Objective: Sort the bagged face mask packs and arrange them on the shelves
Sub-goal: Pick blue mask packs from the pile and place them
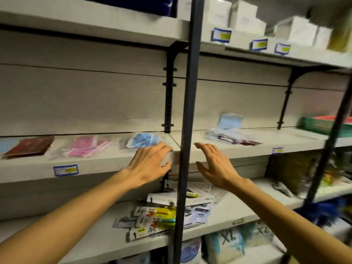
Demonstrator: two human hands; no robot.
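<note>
**Both hands empty at the mask shelf**

On the shelf [95, 164], left to right, lie a maroon pack [28, 147], a pink pack [86, 146] and a blue pack [142, 141]. The left hand [150, 162], fingers spread and empty, hovers just beside the blue pack. Right of the post, the right hand [215, 166] is likewise spread and empty; the unsorted pile [228, 134] lies up and rightward, nearer this hand.

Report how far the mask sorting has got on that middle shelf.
Done: the dark red packs, pink packs and blue packs lie in separate piles on the middle shelf. In hand: nothing; the left hand and right hand are open at the shelf edge. Left: the mixed heap past the post is unsorted.
</note>
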